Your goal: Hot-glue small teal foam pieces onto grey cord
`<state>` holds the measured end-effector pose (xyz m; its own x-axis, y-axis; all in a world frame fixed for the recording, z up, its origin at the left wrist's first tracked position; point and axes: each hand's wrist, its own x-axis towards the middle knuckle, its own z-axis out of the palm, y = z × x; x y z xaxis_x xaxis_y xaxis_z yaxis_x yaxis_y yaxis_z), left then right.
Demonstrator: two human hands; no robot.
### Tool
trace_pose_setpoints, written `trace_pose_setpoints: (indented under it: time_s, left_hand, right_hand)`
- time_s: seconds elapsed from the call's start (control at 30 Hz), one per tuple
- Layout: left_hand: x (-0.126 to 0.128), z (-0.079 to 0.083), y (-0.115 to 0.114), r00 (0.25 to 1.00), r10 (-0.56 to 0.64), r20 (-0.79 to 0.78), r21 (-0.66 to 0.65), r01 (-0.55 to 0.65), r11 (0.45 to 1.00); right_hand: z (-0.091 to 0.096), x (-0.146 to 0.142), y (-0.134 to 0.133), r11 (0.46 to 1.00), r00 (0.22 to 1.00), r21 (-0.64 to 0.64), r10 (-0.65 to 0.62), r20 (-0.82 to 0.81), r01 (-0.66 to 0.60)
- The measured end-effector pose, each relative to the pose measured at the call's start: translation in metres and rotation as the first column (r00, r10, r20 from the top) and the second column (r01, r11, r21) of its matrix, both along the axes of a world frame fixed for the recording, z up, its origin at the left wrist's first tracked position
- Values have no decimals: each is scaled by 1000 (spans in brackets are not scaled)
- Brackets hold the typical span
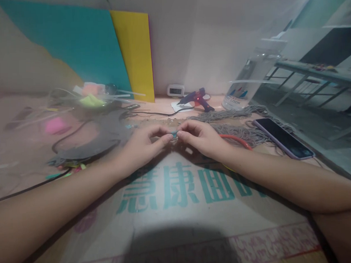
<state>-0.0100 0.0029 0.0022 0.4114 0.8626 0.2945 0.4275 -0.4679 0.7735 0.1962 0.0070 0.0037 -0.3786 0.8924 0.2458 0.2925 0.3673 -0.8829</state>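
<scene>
My left hand (145,143) and my right hand (201,138) meet over a cardboard sheet (178,200) printed with green characters. Both pinch the same small blue-grey piece (173,135) between thumb and fingertips. The piece is too small to name. Grey yarn (238,123) lies just behind my right hand, with an orange ring (237,139) partly under it.
A glue gun (198,100) rests at the back on white paper, with a small clock (175,90) beside it. A phone (283,137) lies at the right near the table edge. Teal and yellow sheets (103,49) lean on the wall. Cables and coloured scraps clutter the left.
</scene>
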Motion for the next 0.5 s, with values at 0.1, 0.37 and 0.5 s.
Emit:
trace_pose_setpoints:
  time_s: [0.1,0.37,0.5]
  left_hand:
    - [1,1,-1,999,11,-31,6,-11,1000]
    - [2,2,0,996,-17,-86,30,19,999]
    - [1,3,-2,995,-35,-94,43,39,998]
  right_hand:
    - [2,-1,-1,1000,1000,7,9,-6,-9]
    - [1,-2,0,998,995,-50,38,-92,-42]
    - [1,-3,0,999,993,-25,42,-106,-45]
